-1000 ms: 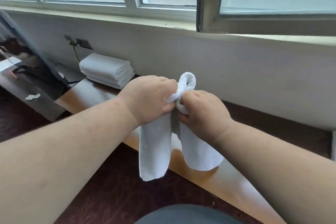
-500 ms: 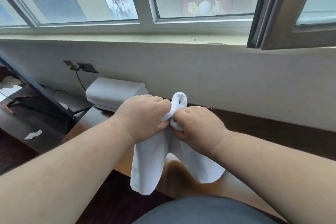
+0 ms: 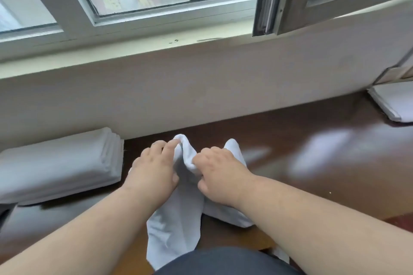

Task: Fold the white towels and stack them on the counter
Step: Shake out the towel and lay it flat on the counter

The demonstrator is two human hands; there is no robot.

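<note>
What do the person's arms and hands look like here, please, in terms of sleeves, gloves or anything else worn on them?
Both forearms are bare up to the frame's edge: no sleeves show. The left hand and right hand wear no gloves, and no rings, watch or wristbands are visible. The fingers look short and rounded, with short nails visible on the left hand. No markings show. Only a dark grey garment appears at the bottom edge.

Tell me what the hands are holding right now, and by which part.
Both hands grip one white towel at its bunched top: left hand on the left side of the bunch, right hand on the right.
</note>
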